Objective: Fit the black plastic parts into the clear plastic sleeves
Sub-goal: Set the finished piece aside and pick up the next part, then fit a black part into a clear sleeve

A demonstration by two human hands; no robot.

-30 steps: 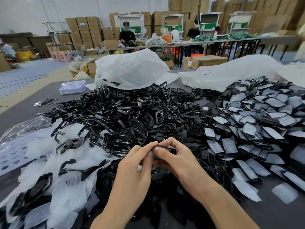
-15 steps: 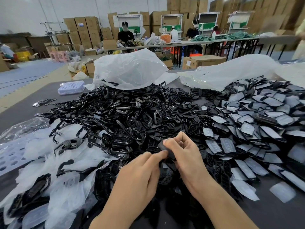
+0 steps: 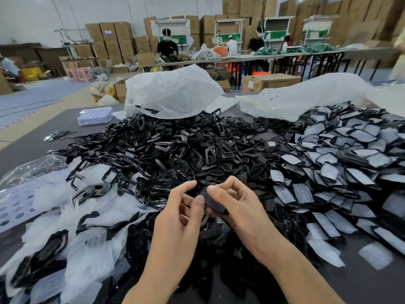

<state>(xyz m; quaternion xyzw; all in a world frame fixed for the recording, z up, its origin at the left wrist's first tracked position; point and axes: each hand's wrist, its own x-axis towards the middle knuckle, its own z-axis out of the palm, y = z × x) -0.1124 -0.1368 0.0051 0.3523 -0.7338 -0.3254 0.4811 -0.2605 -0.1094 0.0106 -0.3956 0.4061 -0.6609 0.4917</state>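
Both my hands meet over the near middle of the table. My right hand (image 3: 238, 205) pinches a small black plastic part (image 3: 211, 201) between thumb and fingers. My left hand (image 3: 182, 213) touches the same part with its thumb tip, its other fingers loosely spread above. A big heap of loose black plastic parts (image 3: 175, 150) lies just beyond my hands. Clear plastic sleeves (image 3: 87, 249) are strewn at the near left. Black parts inside sleeves (image 3: 341, 163) are piled at the right.
Two large white plastic bags (image 3: 173, 93) lie at the far side of the dark table (image 3: 28, 148). A clear tray (image 3: 95, 116) sits at the far left. A perforated clear sheet (image 3: 13, 207) lies at the left edge. People work at tables behind.
My hands have drawn slightly toward me and apart. My left fingers have loosened from the part, and my right hand has turned it so more of its black face shows.
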